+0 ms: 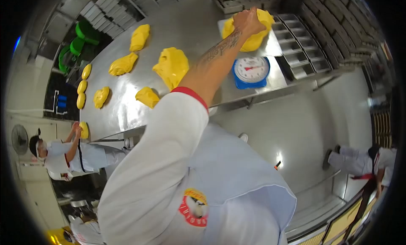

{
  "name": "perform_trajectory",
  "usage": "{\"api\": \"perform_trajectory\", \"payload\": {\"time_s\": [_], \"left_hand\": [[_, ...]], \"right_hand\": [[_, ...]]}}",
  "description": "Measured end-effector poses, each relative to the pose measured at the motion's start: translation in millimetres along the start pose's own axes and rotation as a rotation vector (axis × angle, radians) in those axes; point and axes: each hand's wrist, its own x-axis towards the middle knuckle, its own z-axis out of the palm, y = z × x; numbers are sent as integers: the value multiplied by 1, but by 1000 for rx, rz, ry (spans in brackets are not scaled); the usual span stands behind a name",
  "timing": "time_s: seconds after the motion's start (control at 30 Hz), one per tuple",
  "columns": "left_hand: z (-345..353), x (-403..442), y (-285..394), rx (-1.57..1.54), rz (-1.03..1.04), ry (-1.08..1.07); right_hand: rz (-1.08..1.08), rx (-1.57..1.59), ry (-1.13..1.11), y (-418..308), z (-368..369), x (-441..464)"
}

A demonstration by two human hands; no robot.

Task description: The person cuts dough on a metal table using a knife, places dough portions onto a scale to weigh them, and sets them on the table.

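My left hand (248,23) reaches far forward at the upper right, its fingers curled into a large piece of yellow dough (253,41). This dough rests on a flat metal plate (272,45) above a blue scale (251,71) with a round white dial and red needle. Part of the dough is hidden behind the hand. Beside my forearm lies another big yellow dough lump (171,67), with a smaller piece (147,97) near my sleeve. My right hand is out of the picture.
On the steel table (122,91) lie more dough pieces (123,64) and several shaped loaves (81,100). Metal pans (302,42) stand right of the scale. A co-worker (76,148) handles dough at the left end; another person (376,162) stands far right.
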Motion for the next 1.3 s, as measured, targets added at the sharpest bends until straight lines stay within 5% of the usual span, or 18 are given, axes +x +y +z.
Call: {"api": "perform_trajectory", "payload": {"time_s": [0.17,0.2,0.3,0.37,0.43,0.5,0.57,0.6,0.67,0.7,0.8,0.9,0.97,1.0,1.03,1.13,1.3], "left_hand": [[-36,46,-74,-1274,-379,148],[-75,30,-75,-1333,-485,319],[-167,12,-132,-1675,-253,730],[-248,-17,-177,-1510,-85,853],[-287,-35,-253,-942,-101,938],[-351,-64,-327,-24,-29,1493],[-435,-153,-339,-481,-68,1225],[-466,-182,-384,-441,-11,1173],[-492,-219,-482,515,20,1740],[-507,-256,-481,288,112,1579],[-495,-379,-652,950,-409,1077],[-409,-493,-800,813,-870,528],[-362,-510,-756,402,-909,382],[-297,-540,-806,423,-813,275],[-260,-529,-760,132,-895,289],[-173,-485,-658,-315,-715,277],[-110,-375,-618,-490,-448,244]], "right_hand": [[-68,-83,-9,-12,28,-11],[-75,-105,-23,-15,40,-13],[-120,-208,-72,-26,67,-17],[-149,-265,-104,-33,94,-26],[-174,-321,-138,-36,123,-38],[-190,-373,-168,-36,151,-52],[-198,-418,-191,-36,176,-65],[-202,-436,-212,-34,191,-72],[-208,-480,-224,-30,211,-90],[-209,-502,-231,-28,218,-99],[-224,-549,-242,-27,235,-123],[-232,-592,-236,-25,239,-146],[-232,-614,-241,-23,239,-159],[-232,-617,-238,-23,237,-166],[-237,-629,-239,-26,231,-172],[-272,-623,-205,-42,208,-199],[-397,-596,-166,-73,208,-237]]}}
